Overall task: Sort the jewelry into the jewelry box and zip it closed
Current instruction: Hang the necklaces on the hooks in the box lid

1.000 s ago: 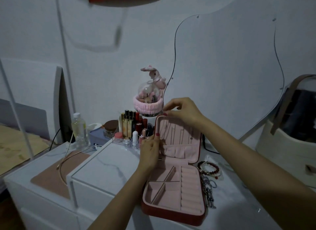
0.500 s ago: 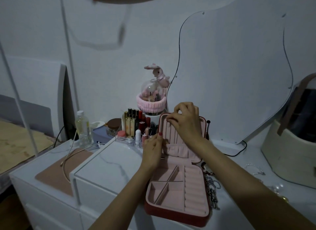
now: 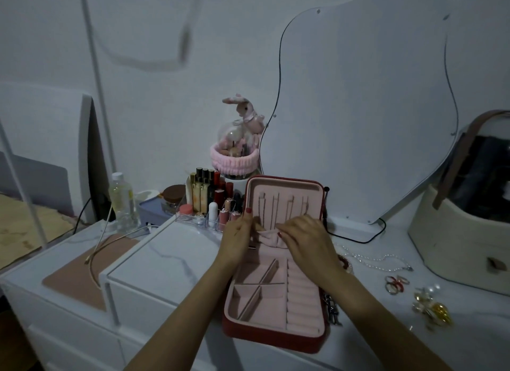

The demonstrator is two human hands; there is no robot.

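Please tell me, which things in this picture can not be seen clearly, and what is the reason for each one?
Head view only:
- Pocket of the jewelry box lid: covered by the left hand and right hand; its contents are hidden.
- Bracelet: mostly behind the right wrist.
- Keychain: partly hidden by the box wall and right forearm.
- Gold ornaments: too small and dim to identify.
- Cream case: cut off by the right edge.

Left hand (image 3: 237,237): bare, no rings, red-painted nails. Right hand (image 3: 306,239): bare, no rings, red polish on the one nail visible. Both forearms: bare, no sleeves, watch or bracelet in view.
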